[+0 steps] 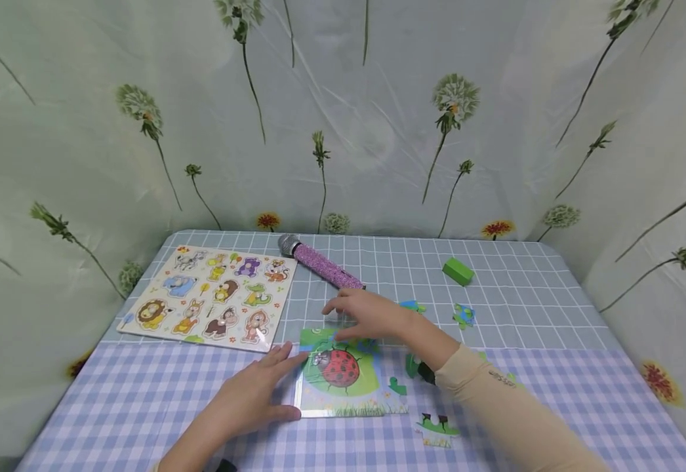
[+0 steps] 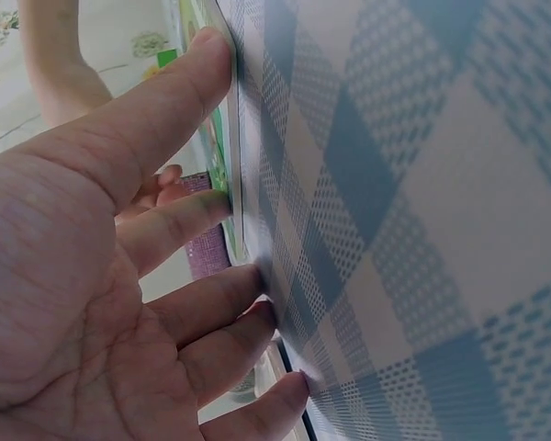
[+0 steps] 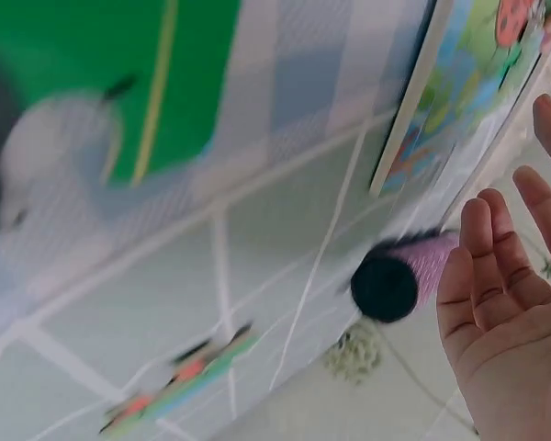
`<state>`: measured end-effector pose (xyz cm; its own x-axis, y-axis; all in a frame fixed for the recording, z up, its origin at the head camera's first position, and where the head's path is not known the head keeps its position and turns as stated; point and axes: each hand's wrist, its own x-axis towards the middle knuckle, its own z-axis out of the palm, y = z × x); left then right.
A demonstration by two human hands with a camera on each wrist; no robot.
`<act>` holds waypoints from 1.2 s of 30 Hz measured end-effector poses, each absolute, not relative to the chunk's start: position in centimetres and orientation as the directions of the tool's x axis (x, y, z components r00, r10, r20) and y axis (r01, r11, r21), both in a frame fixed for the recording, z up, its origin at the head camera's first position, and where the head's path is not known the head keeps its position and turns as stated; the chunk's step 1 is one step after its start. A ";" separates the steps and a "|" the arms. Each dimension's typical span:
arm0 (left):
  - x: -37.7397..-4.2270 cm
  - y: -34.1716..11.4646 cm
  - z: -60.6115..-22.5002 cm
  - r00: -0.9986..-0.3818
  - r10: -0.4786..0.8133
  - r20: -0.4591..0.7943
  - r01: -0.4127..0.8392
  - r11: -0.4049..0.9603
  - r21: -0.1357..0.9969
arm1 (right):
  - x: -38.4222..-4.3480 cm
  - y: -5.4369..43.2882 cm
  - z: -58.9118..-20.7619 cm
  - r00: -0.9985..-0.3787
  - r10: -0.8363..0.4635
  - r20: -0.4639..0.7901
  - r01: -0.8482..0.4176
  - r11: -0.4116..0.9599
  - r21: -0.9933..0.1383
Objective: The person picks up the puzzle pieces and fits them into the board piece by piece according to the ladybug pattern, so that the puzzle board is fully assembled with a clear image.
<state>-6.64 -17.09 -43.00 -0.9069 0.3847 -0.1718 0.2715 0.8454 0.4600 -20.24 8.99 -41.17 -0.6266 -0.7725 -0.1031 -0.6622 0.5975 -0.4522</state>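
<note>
A jigsaw board with a red ladybug picture [image 1: 340, 368] lies on the checked cloth between my hands. My left hand [image 1: 254, 393] rests at its left side, thumb by the lower left corner and index finger by the upper left edge. The left wrist view shows the left fingers [image 2: 211, 308] spread, tips down at the cloth and the board's edge. My right hand [image 1: 372, 313] hovers over the board's top edge. In the right wrist view the right fingers [image 3: 514, 248] are loosely bent with nothing between them.
A pink glitter microphone [image 1: 325, 263] lies behind my right hand. At the back left sits an animal peg puzzle [image 1: 213, 295]. Loose jigsaw pieces [image 1: 464, 316] are scattered right of the board, one [image 1: 437, 431] near the front. A green block [image 1: 458, 271] stands at the back right.
</note>
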 end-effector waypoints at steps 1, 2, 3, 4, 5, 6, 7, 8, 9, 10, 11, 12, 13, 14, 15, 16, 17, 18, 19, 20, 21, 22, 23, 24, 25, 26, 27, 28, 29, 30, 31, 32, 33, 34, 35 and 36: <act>-6.6 -17.1 -43.0 -0.908 0.382 -0.174 0.269 0.847 0.459 | -20.4 9.3 -41.0 -0.631 -0.769 -0.100 -0.659 0.600 -0.453; -6.6 -17.1 -43.1 -0.909 0.379 -0.176 0.265 0.849 0.457 | -20.5 9.5 -40.9 -0.634 -0.767 -0.097 -0.657 0.600 -0.456; -6.5 -17.2 -43.1 -0.909 0.377 -0.176 0.264 0.850 0.456 | -20.6 9.7 -40.8 -0.638 -0.764 -0.094 -0.654 0.603 -0.457; -6.5 -17.2 -43.1 -0.910 0.375 -0.175 0.262 0.850 0.457 | -20.6 10.0 -40.7 -0.644 -0.759 -0.091 -0.651 0.607 -0.456; -6.5 -17.3 -43.1 -0.911 0.374 -0.173 0.262 0.850 0.457 | -20.7 10.2 -40.7 -0.650 -0.755 -0.089 -0.645 0.609 -0.461; -6.5 -17.3 -43.1 -0.911 0.375 -0.170 0.264 0.849 0.457 | -20.8 10.5 -40.6 -0.657 -0.749 -0.089 -0.636 0.613 -0.469; -6.5 -17.3 -43.1 -0.912 0.375 -0.167 0.265 0.849 0.458 | -20.9 10.7 -40.6 -0.665 -0.742 -0.089 -0.625 0.618 -0.476; -6.4 -17.4 -43.1 -0.912 0.376 -0.163 0.267 0.848 0.458 | -20.9 11.0 -40.6 -0.672 -0.735 -0.089 -0.614 0.620 -0.488; -6.4 -17.4 -43.1 -0.913 0.376 -0.160 0.268 0.847 0.458 | -21.0 11.2 -40.7 -0.678 -0.730 -0.088 -0.605 0.622 -0.496; -6.4 -17.4 -43.1 -0.913 0.376 -0.157 0.270 0.847 0.458 | -21.1 11.5 -40.7 -0.684 -0.724 -0.086 -0.597 0.625 -0.503; -6.4 -17.4 -43.2 -0.914 0.376 -0.154 0.271 0.846 0.458 | -21.2 11.8 -40.8 -0.691 -0.718 -0.084 -0.590 0.627 -0.509; -6.4 -17.4 -43.2 -0.914 0.376 -0.152 0.272 0.846 0.459 | -21.2 12.1 -40.8 -0.697 -0.712 -0.081 -0.584 0.630 -0.512; -6.4 -17.4 -43.2 -0.914 0.376 -0.151 0.272 0.846 0.459 | -21.3 12.4 -40.8 -0.704 -0.706 -0.075 -0.580 0.633 -0.513; -6.4 -17.4 -43.2 -0.914 0.377 -0.149 0.273 0.845 0.460 | -21.4 12.8 -40.8 -0.709 -0.702 -0.071 -0.576 0.634 -0.516; -6.5 -17.4 -43.3 -0.914 0.377 -0.148 0.273 0.844 0.461 | -21.5 13.2 -40.8 -0.717 -0.693 -0.071 -0.566 0.640 -0.520; -6.5 -17.4 -43.3 -0.914 0.377 -0.148 0.273 0.844 0.461 | -21.5 13.5 -40.8 -0.726 -0.684 -0.072 -0.557 0.646 -0.521; -6.5 -17.4 -43.3 -0.914 0.376 -0.149 0.272 0.844 0.462 | -21.6 13.9 -40.8 -0.736 -0.673 -0.076 -0.542 0.653 -0.529; -6.4 -17.5 -43.3 -0.914 0.375 -0.151 0.270 0.844 0.463 | -21.7 14.3 -40.7 -0.745 -0.662 -0.079 -0.531 0.661 -0.530; -6.4 -17.5 -43.3 -0.914 0.375 -0.152 0.270 0.844 0.463 | -21.8 14.7 -40.8 -0.754 -0.651 -0.084 -0.520 0.670 -0.530; -6.4 -17.5 -43.3 -0.915 0.375 -0.152 0.269 0.844 0.464 | -21.9 15.0 -40.8 -0.763 -0.640 -0.091 -0.507 0.679 -0.530; -6.4 -17.5 -43.3 -0.915 0.374 -0.153 0.268 0.844 0.464 | -21.9 15.4 -40.8 -0.773 -0.626 -0.102 -0.490 0.692 -0.531; -6.4 -17.5 -43.3 -0.915 0.374 -0.153 0.268 0.844 0.464 | -22.0 15.7 -40.8 -0.781 -0.616 -0.107 -0.483 0.703 -0.522; -6.4 -17.5 -43.3 -0.914 0.374 -0.154 0.268 0.844 0.464 | -22.1 16.1 -40.9 -0.790 -0.601 -0.118 -0.468 0.716 -0.518; -6.4 -17.5 -43.3 -0.914 0.375 -0.153 0.269 0.844 0.464 | -22.2 16.5 -41.0 -0.796 -0.593 -0.121 -0.464 0.726 -0.507; -6.4 -17.5 -43.3 -0.914 0.375 -0.152 0.269 0.844 0.464 | -22.3 16.8 -41.1 -0.802 -0.585 -0.125 -0.457 0.733 -0.504; -6.4 -17.5 -43.3 -0.914 0.375 -0.152 0.269 0.844 0.464 | -22.4 17.2 -41.3 -0.807 -0.576 -0.128 -0.450 0.741 -0.499; -6.4 -17.5 -43.3 -0.915 0.374 -0.153 0.268 0.844 0.464 | -22.5 17.5 -41.4 -0.813 -0.568 -0.129 -0.443 0.747 -0.496; -6.4 -17.5 -43.3 -0.915 0.373 -0.154 0.266 0.845 0.464 | -22.5 17.9 -41.6 -0.816 -0.564 -0.127 -0.443 0.751 -0.489; -6.4 -17.5 -43.3 -0.915 0.373 -0.153 0.267 0.845 0.463 | -22.5 18.3 -41.7 -0.822 -0.554 -0.131 -0.434 0.758 -0.487; -6.4 -17.5 -43.3 -0.915 0.374 -0.152 0.268 0.845 0.462 | -22.6 18.6 -41.9 -0.826 -0.548 -0.134 -0.428 0.763 -0.484; -6.4 -17.5 -43.3 -0.914 0.376 -0.150 0.272 0.845 0.460 | -22.7 19.0 -42.1 -0.831 -0.539 -0.139 -0.419 0.770 -0.481; -6.4 -17.4 -43.3 -0.913 0.381 -0.146 0.280 0.844 0.457 | -22.7 19.4 -42.2 -0.836 -0.530 -0.144 -0.411 0.777 -0.476; -6.4 -17.4 -43.2 -0.911 0.386 -0.142 0.287 0.843 0.454 | -22.7 19.8 -42.3 -0.841 -0.520 -0.152 -0.400 0.785 -0.474; -6.4 -17.4 -43.2 -0.910 0.390 -0.139 0.292 0.843 0.452 | -22.7 20.1 -42.3 -0.845 -0.510 -0.160 -0.389 0.792 -0.470; -6.4 -17.4 -43.2 -0.909 0.395 -0.135 0.299 0.842 0.449 | -22.8 20.4 -42.4 -0.849 -0.501 -0.170 -0.378 0.799 -0.469; -6.4 -17.4 -43.1 -0.907 0.399 -0.133 0.304 0.840 0.449 | -22.7 20.7 -42.3 -0.849 -0.498 -0.174 -0.372 0.799 -0.472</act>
